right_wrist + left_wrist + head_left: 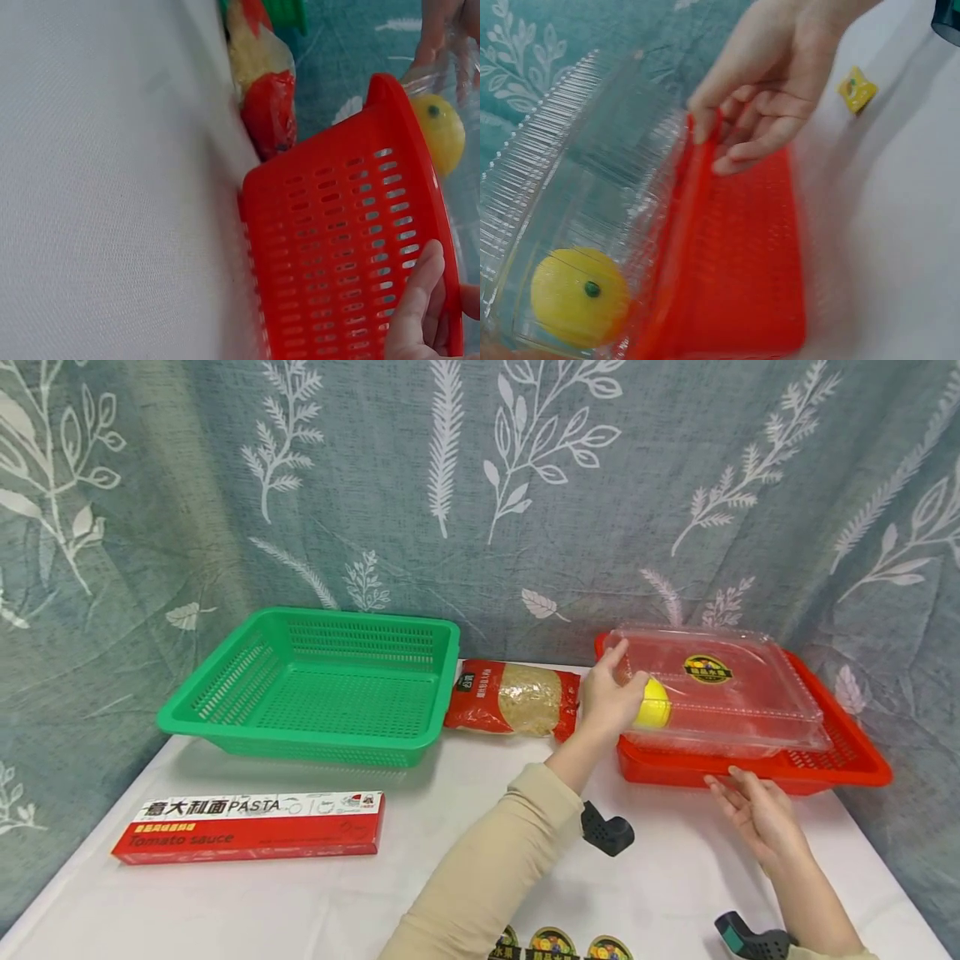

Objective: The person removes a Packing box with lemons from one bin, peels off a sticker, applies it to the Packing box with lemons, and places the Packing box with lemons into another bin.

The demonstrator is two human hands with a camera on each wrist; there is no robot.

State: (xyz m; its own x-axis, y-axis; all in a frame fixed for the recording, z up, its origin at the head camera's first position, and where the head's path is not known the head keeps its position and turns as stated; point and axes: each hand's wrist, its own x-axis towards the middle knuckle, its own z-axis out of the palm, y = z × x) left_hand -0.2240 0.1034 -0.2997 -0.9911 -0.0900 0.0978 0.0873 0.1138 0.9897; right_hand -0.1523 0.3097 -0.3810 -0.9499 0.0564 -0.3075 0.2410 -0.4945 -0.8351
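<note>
A clear plastic fruit box (720,693) with a black-and-gold label lies tilted over the red basket (660,768). Inside its left end shows a round yellow fruit (581,296) with a green stem spot. My left hand (611,697) holds the box by that left end; in the left wrist view only a sliver of skin shows at the bottom edge. With thumb and fingers, my right hand (761,112) grips the basket's near rim. The right wrist view has the thumb and fingers (420,300) on either side of that rim.
Left of the red basket lies a red bag of pasta (517,697), beside a green basket (300,747). A red-and-white pasta box (251,827) lies at the front left. Several round labels (551,943) lie at the near edge. A patterned curtain (375,485) hangs behind.
</note>
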